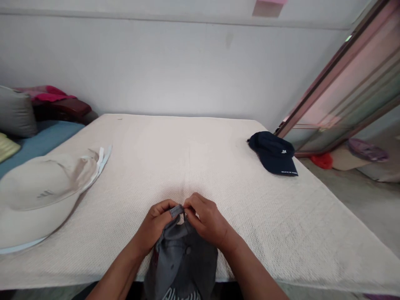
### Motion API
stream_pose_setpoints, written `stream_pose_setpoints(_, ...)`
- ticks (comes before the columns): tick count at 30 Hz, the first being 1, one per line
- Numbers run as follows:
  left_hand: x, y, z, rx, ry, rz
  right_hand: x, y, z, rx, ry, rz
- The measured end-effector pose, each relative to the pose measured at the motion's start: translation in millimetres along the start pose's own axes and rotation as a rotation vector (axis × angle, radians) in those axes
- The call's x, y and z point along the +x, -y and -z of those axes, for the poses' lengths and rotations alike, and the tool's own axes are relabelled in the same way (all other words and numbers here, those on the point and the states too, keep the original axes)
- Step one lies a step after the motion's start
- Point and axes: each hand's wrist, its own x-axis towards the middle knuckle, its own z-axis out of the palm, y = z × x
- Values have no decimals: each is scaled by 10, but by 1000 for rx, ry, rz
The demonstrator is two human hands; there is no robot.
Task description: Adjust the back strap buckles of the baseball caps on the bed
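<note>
A grey cap (183, 262) lies at the near edge of the white cloth-covered table (200, 166), its back strap raised toward me. My left hand (156, 227) pinches the strap from the left. My right hand (206, 221) pinches it from the right, fingers closed on the strap's end and buckle. Both hands meet at the strap, thumbs and fingertips pressed together.
A large beige sun hat (40, 196) rests at the table's left edge. A navy cap (275, 153) sits at the far right. Pillows and red cloth (53, 98) lie on a blue bed at left. A framed glass panel (346, 87) leans at right.
</note>
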Motion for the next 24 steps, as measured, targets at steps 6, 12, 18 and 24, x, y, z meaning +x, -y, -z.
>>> stream_pose_setpoints(6,17,51,-34,-47,7,3,1,-27,-59,25,-100,-126)
stream_pose_setpoints(12,21,78,-58,-97,-14,38,8,-22,-44,93,-109,-234)
stream_pose_setpoints(18,17,75,-42,-92,5,43,-33,-26,9,94,-37,-53)
stream_pose_setpoints(24,33,105,-30,-59,49,37,-38,-28,-4,69,-21,-111)
